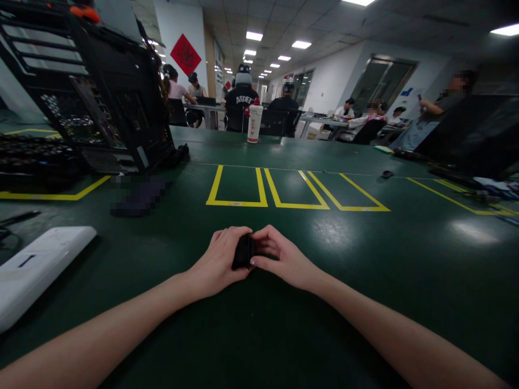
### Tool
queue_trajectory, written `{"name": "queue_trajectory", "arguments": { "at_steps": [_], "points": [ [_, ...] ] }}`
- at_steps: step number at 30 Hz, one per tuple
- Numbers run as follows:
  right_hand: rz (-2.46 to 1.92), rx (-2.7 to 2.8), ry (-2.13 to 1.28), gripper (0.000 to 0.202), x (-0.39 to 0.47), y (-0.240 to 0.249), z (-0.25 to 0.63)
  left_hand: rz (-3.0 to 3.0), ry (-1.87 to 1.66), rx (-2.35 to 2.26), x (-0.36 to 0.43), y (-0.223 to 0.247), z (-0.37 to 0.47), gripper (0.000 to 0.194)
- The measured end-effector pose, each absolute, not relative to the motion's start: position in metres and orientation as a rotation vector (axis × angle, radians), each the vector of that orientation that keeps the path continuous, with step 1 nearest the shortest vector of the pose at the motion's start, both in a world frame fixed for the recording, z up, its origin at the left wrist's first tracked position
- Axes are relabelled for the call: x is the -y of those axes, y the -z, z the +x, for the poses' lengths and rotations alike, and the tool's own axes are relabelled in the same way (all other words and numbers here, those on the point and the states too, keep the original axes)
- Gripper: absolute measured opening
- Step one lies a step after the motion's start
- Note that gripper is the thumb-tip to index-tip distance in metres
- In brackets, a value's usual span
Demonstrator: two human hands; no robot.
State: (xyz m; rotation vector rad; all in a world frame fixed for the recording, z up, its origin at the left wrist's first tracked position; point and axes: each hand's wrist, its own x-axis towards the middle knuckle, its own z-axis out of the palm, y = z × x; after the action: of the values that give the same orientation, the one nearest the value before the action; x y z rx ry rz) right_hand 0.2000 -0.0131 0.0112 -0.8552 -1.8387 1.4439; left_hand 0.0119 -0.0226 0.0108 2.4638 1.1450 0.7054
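Note:
Between my two hands is a small black boxy object (242, 252), low over or on the green table (259, 346); its exact kind does not show. My left hand (221, 259) wraps round its left side, fingers over the top and thumb along the near edge. From the right, my right hand (284, 258) pinches its right edge, with fingertips at the top and thumb at the lower corner. Part of the black object is hidden behind the left fingers.
A black computer case (109, 97) stands at the left rear. A white device (44, 265) lies near left. Yellow tape outlines (298, 206) mark the table beyond my hands. Farther back stands a white cup (254, 124). Several people sit at tables behind; a person (440, 113) stands at right.

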Motion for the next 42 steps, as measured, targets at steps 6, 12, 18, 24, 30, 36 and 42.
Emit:
{"name": "queue_trajectory", "arguments": {
  "at_steps": [6,12,18,24,30,36,42],
  "points": [
    [-0.758,1.760,-1.514,0.021,0.012,-0.009,0.200,2.443,-0.713,-1.135,0.023,-0.011,0.012,0.054],
    [-0.867,1.708,-1.492,0.028,0.013,-0.004,0.196,2.459,-0.754,-1.128,0.022,-0.009,0.013,0.055],
    [-0.751,1.645,-1.673,0.036,0.009,-0.001,0.199,2.459,-0.699,-1.147,0.023,-0.010,0.011,0.056],
    [-0.880,1.613,-1.584,0.019,0.007,-0.003,0.196,2.454,-0.722,-1.128,0.023,-0.011,0.012,0.055],
    [-0.886,1.647,-1.638,0.025,0.004,-0.002,0.198,2.438,-0.696,-1.134,0.023,-0.013,0.012,0.054],
    [-0.735,1.631,-1.696,0.035,0.006,-0.002,0.200,2.444,-0.683,-1.157,0.024,-0.013,0.013,0.054],
    [-0.814,1.609,-1.594,0.022,0.007,-0.001,0.196,2.449,-0.728,-1.153,0.022,-0.010,0.014,0.055]
  ]
}}
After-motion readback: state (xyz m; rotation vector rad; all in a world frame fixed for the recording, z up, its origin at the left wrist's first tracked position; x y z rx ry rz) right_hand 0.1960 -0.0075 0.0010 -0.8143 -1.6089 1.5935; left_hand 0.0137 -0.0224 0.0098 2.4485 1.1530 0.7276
